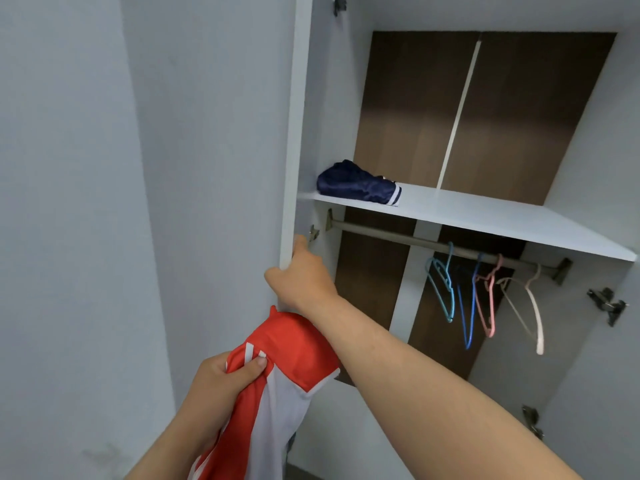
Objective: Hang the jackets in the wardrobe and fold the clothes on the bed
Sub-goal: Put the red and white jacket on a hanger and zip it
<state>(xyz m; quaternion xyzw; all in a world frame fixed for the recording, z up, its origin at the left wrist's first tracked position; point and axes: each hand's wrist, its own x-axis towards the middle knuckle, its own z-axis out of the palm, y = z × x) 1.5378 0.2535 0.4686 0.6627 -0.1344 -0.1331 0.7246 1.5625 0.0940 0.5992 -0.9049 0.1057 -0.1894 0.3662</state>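
Jacket (287, 355) in left hand's (221, 379) fingers (252, 368), below right hand (301, 275) on door edge (294, 133).

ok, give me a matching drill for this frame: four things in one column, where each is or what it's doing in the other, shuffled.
1. navy garment
2. red and white jacket
3. hangers
4. right hand

A. hooked on the rail under the shelf
B. lying on the shelf
C. gripped by the left hand
D. gripping the wardrobe door by its edge

Pairs: 1-B, 2-C, 3-A, 4-D.
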